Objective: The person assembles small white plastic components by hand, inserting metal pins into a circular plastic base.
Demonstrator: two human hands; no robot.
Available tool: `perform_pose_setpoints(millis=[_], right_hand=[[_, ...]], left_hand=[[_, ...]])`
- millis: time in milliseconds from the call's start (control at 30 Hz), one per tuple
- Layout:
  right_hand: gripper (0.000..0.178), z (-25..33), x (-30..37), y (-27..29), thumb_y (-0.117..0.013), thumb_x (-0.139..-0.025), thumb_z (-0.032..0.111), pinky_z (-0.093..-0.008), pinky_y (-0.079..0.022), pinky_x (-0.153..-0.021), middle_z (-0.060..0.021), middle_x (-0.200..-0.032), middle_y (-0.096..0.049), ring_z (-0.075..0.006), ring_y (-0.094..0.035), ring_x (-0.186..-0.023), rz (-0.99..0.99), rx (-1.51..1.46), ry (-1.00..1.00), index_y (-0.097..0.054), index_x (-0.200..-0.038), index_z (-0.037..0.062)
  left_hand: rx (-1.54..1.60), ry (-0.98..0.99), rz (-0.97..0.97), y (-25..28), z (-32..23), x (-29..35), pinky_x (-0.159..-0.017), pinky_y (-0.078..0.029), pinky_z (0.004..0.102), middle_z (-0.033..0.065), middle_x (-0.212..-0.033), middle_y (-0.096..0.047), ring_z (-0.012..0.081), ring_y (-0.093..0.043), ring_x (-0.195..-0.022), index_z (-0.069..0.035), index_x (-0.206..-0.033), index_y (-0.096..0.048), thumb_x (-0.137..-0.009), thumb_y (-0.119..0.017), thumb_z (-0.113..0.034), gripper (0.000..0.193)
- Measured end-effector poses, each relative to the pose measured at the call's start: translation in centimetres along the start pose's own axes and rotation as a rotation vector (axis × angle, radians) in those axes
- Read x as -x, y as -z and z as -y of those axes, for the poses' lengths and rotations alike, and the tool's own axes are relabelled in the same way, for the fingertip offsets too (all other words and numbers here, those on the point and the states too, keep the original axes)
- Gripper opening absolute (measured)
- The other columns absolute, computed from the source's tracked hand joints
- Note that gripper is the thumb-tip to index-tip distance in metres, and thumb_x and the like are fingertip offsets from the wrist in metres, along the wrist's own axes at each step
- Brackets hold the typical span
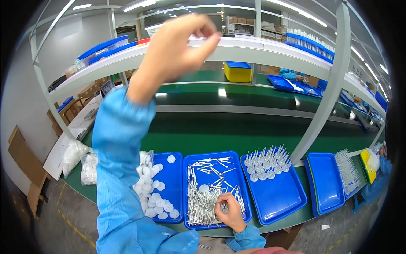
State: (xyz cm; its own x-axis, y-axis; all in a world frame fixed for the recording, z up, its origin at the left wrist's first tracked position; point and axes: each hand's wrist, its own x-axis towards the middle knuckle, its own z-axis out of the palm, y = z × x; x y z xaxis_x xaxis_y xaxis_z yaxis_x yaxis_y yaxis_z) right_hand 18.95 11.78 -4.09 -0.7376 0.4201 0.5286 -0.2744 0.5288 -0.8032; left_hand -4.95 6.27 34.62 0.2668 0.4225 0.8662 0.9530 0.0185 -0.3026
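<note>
Sticks [198, 207], thin and whitish, lie in a loose pile in the middle blue tray [211, 154] on the near side of the green tabletop [203, 133]. The right hand [229, 210] is low over the near right part of this pile, with its fingers bent toward the thumb; I cannot tell if a stick is between them. The left hand [182, 46] is raised high, well apart from the right one, and appears in front of the white shelf [262, 50]. It is blurred, with thumb and fingers near to each other, and I cannot tell whether they hold something.

One pale disc [204, 188] lies on the sticks. In the left tray [169, 183] there are many white discs [163, 205], partly hidden by the blue sleeve [120, 144] of the left arm. In the right tray [279, 199], clear pieces with upright stems [266, 165] stand in the far part. Farther left, plastic bags [74, 155] with white contents rest on the tabletop.
</note>
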Motion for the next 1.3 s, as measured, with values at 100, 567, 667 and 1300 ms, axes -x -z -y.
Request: perform_pose_setpoints(millis=[100, 567, 667, 1300], right_hand=[[0.019, -0.4, 0.1, -0.3, -0.065, -0.079, -0.007, -0.0285, -0.055, -0.072, -0.0115, -0.092, -0.062, -0.0185, -0.066, -0.081, 0.034, -0.024, -0.114, -0.057, -0.095, -0.0017], [0.014, -1.3, -0.1, -0.2, -0.055, -0.090, -0.001, -0.0318, -0.050, -0.063, -0.0133, -0.091, -0.065, -0.0250, -0.064, -0.073, 0.096, 0.000, -0.115, -0.061, -0.102, 0.0012], [0.014, -0.7, -0.1, 0.4, -0.056, -0.089, -0.002, -0.0328, -0.051, -0.066, -0.0144, -0.092, -0.064, -0.0272, -0.065, -0.076, 0.101, -0.026, -0.129, -0.061, -0.102, 0.0010], [0.010, -1.0, -0.5, 0.2, -0.056, -0.088, 0.001, -0.0414, -0.052, -0.071, -0.0187, -0.089, -0.065, -0.0367, -0.064, -0.083, 0.160, -0.021, -0.131, -0.060, -0.097, 0.0022]], left_hand=[[-0.107, 0.579, 0.635, -2.8, 1.4, -9.4, -0.113, -0.032, 0.0414, 0.0231, -0.131, -0.059, 0.0294, -0.047, -0.135, -0.013, -0.132, -0.061, -0.088, -0.059, -0.061, 0.065], [0.392, 0.580, 0.787, -7.6, 1.9, -5.4, -0.100, -0.043, 0.0359, 0.0169, -0.130, -0.062, 0.0304, -0.061, -0.116, -0.005, -0.118, -0.070, -0.077, -0.077, -0.055, 0.064], [0.343, 0.567, 0.818, -8.8, 1.4, -6.8, -0.099, -0.044, 0.0360, 0.0174, -0.130, -0.062, 0.0307, -0.061, -0.114, -0.005, -0.121, -0.067, -0.077, -0.077, -0.055, 0.067], [0.528, -0.128, 0.608, -6.0, 11.2, -9.0, -0.094, -0.048, 0.0434, 0.0318, -0.111, -0.062, 0.0414, -0.061, -0.109, -0.001, -0.141, -0.035, -0.063, -0.078, -0.031, 0.093]])
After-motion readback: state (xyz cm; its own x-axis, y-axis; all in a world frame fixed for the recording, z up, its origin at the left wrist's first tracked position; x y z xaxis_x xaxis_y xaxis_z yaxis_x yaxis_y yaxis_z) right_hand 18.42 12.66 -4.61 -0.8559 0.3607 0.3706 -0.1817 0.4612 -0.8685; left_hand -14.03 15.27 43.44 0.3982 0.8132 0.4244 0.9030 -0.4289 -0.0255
